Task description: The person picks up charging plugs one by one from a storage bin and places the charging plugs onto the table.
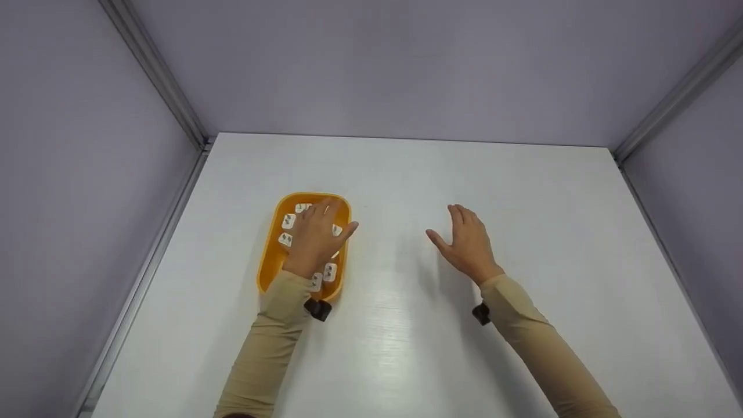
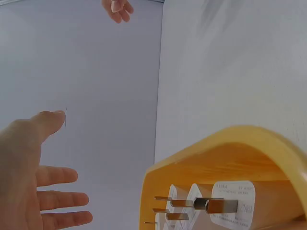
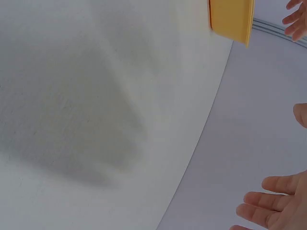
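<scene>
I register the orange tray (image 1: 269, 271) of white plugs (image 1: 330, 271) directly below the left hand (image 1: 316, 238), its long axis running fore-and-aft, the right hand (image 1: 468, 247) well apart rightward, both hands empty, fingers extended, thumbs spread wide.

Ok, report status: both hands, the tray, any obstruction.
Left hand open, empty, above orange tray. Right hand open, empty, above white table. White plugs in tray, prongs up. Left hand blocks some from head view.

On the white table (image 1: 389, 348) sits a yellow-orange tray (image 1: 271, 264).
</scene>
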`<state>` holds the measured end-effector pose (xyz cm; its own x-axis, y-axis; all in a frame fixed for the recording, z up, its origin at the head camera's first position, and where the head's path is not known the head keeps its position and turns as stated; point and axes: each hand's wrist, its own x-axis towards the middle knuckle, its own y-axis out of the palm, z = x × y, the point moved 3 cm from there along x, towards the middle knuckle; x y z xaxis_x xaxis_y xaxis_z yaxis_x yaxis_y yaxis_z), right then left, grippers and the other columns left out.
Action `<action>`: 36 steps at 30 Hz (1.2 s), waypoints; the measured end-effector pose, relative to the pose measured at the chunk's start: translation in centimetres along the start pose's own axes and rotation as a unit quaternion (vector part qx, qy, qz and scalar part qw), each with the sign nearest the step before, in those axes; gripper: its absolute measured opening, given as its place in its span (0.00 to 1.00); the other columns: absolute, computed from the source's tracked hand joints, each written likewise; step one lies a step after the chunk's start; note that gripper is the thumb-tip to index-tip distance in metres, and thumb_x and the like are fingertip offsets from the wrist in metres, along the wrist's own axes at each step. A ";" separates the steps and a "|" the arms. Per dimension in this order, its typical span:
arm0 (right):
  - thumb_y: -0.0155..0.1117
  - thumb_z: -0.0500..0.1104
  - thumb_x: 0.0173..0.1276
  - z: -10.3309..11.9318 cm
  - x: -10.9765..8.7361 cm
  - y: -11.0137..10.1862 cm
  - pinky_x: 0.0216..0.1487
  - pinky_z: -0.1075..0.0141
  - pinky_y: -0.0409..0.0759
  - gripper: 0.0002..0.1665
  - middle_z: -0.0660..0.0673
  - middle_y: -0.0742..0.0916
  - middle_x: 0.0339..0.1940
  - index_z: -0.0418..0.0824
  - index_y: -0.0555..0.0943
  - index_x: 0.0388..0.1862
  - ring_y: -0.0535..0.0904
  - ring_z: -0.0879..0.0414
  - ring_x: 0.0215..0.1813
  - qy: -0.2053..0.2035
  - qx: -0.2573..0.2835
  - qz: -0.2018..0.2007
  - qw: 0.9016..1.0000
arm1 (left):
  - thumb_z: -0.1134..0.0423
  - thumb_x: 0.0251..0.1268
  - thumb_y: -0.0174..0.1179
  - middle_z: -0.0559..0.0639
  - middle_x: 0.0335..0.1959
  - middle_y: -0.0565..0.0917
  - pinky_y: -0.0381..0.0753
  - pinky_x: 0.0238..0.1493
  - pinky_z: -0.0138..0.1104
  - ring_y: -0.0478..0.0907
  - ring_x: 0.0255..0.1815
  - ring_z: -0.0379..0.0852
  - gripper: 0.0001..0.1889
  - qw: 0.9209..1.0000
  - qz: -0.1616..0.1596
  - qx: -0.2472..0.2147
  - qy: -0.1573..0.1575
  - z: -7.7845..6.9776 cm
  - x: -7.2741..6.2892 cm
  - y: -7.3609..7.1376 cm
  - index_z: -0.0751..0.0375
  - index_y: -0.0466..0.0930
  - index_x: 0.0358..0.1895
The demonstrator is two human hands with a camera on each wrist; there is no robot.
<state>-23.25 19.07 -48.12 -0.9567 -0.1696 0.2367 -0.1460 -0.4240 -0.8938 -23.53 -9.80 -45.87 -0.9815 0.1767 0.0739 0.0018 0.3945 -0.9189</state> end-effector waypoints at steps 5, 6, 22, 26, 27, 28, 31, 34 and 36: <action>0.62 0.54 0.68 0.5 -0.3 0.2 0.62 0.45 0.76 0.38 0.29 0.78 0.60 0.29 0.68 0.65 0.74 0.36 0.63 -0.017 0.012 -0.014 1.000 | 0.45 0.71 0.51 0.58 0.69 0.72 0.64 0.75 0.51 0.68 0.70 0.57 0.30 1.000 -0.001 -0.003 -0.010 1.1 -1.0 -0.2 0.61 0.67 0.68; 0.63 0.53 0.67 0.6 -0.4 0.2 0.61 0.45 0.77 0.37 0.29 0.79 0.59 0.29 0.68 0.65 0.75 0.37 0.61 -0.023 0.011 -0.017 1.000 | 0.47 0.71 0.52 0.58 0.68 0.73 0.64 0.74 0.51 0.68 0.70 0.57 0.28 1.000 0.000 -0.007 -0.017 1.5 -1.3 -0.3 0.60 0.68 0.67; 0.67 0.45 0.64 1.8 -1.4 1.5 0.52 0.51 0.83 0.29 0.32 0.83 0.50 0.30 0.73 0.59 0.80 0.39 0.52 -0.075 0.012 -0.024 0.997 | 0.55 0.71 0.54 0.62 0.66 0.72 0.72 0.68 0.49 0.71 0.67 0.59 0.25 0.991 -0.024 -0.034 -0.127 6.6 -3.8 -0.1 0.63 0.68 0.66; 0.68 0.44 0.64 2.1 -1.4 1.6 0.53 0.51 0.82 0.28 0.33 0.83 0.50 0.30 0.74 0.58 0.80 0.40 0.53 -0.068 0.026 -0.014 0.997 | 0.57 0.71 0.53 0.65 0.67 0.70 0.73 0.68 0.50 0.70 0.66 0.61 0.25 0.986 -0.049 -0.047 -0.152 8.1 -4.7 0.0 0.67 0.67 0.66; 0.68 0.44 0.64 2.2 -1.5 1.6 0.53 0.51 0.82 0.28 0.33 0.83 0.50 0.30 0.74 0.58 0.80 0.40 0.53 -0.067 0.029 -0.012 0.997 | 0.58 0.71 0.53 0.65 0.67 0.70 0.73 0.68 0.51 0.69 0.67 0.61 0.25 0.985 -0.056 -0.053 -0.158 8.5 -5.0 0.0 0.67 0.67 0.66; 0.68 0.44 0.64 2.2 -1.5 1.6 0.53 0.50 0.82 0.28 0.33 0.83 0.51 0.30 0.74 0.58 0.80 0.40 0.53 -0.067 0.031 -0.010 0.997 | 0.58 0.72 0.53 0.66 0.66 0.70 0.73 0.68 0.51 0.69 0.67 0.61 0.25 0.983 -0.060 -0.057 -0.164 8.8 -5.2 0.0 0.68 0.67 0.66; 0.67 0.44 0.64 2.3 -1.5 1.6 0.54 0.50 0.82 0.28 0.33 0.83 0.51 0.30 0.74 0.58 0.80 0.40 0.54 -0.066 0.034 -0.006 0.997 | 0.58 0.73 0.52 0.67 0.66 0.70 0.72 0.68 0.51 0.69 0.67 0.63 0.25 0.979 -0.060 -0.065 -0.183 9.7 -5.8 0.2 0.69 0.66 0.67; 0.67 0.44 0.65 2.5 -1.6 1.7 0.54 0.50 0.82 0.27 0.33 0.84 0.50 0.30 0.74 0.58 0.81 0.40 0.53 -0.067 0.038 -0.003 0.997 | 0.58 0.74 0.49 0.69 0.66 0.70 0.70 0.69 0.52 0.68 0.68 0.64 0.27 0.975 -0.048 -0.076 -0.204 10.6 -6.1 0.3 0.69 0.62 0.69; 0.66 0.44 0.65 2.7 -1.7 1.7 0.52 0.51 0.83 0.26 0.33 0.84 0.49 0.30 0.75 0.57 0.81 0.40 0.52 -0.066 0.043 -0.001 0.997 | 0.58 0.75 0.48 0.70 0.67 0.70 0.69 0.69 0.53 0.69 0.67 0.65 0.28 0.971 -0.034 -0.091 -0.218 11.0 -6.4 0.5 0.69 0.59 0.71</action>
<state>-21.21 16.24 -49.02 -0.9144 -0.2819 0.2906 -0.1196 -0.4976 -0.8591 -19.38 -20.64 -51.06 -0.9684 -0.2381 -0.0744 -0.0717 0.5513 -0.8312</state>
